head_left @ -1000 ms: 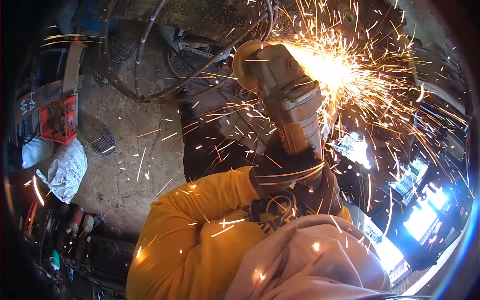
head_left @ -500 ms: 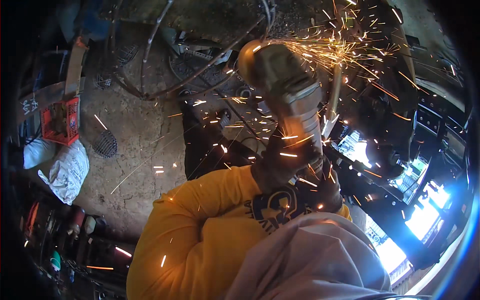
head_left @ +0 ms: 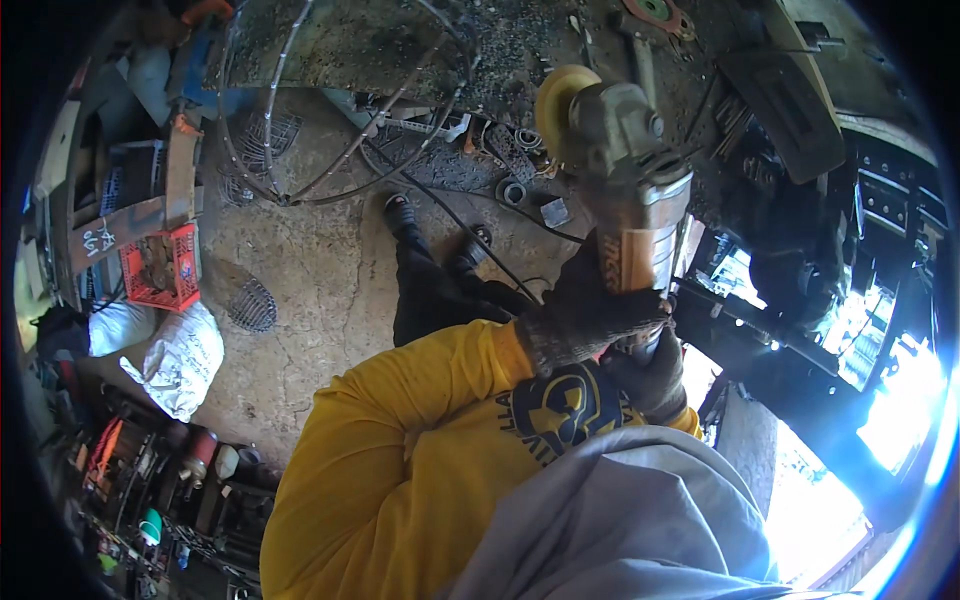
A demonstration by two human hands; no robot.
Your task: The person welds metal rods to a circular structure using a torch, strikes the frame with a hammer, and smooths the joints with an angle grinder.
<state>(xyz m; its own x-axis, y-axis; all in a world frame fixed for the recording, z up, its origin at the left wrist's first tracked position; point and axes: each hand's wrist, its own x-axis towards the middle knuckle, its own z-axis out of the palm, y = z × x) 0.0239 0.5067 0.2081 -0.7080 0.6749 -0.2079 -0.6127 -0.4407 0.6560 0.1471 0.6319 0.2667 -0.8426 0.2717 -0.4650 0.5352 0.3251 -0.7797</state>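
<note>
An angle grinder point(head_left: 632, 165) with a tan disc point(head_left: 562, 112) is held upright in front of my chest, its head pointing away from me. My left hand point(head_left: 585, 312), in a dark knit glove, wraps round the grinder's body below its orange-brown label. Closer to me, my right hand point(head_left: 652, 378), also gloved, is closed on the rear end of the grinder. No sparks leave the disc, which stands apart from the bent metal rod frame point(head_left: 350, 160) to its left. That frame's thin rods curve down past the workbench edge.
A dark, grimy workbench point(head_left: 390, 65) spans the far side, with a hammer point(head_left: 642, 60) and a disc with a green centre point(head_left: 655, 10) on it. A red crate point(head_left: 180, 268) and white sack point(head_left: 185, 360) stand left. A black cable point(head_left: 470, 215) crosses near my feet.
The shower of sparks has stopped. The grinder has shifted right, its disc now away from the rod frame. Both hands still grip it, and the view has brightened.
</note>
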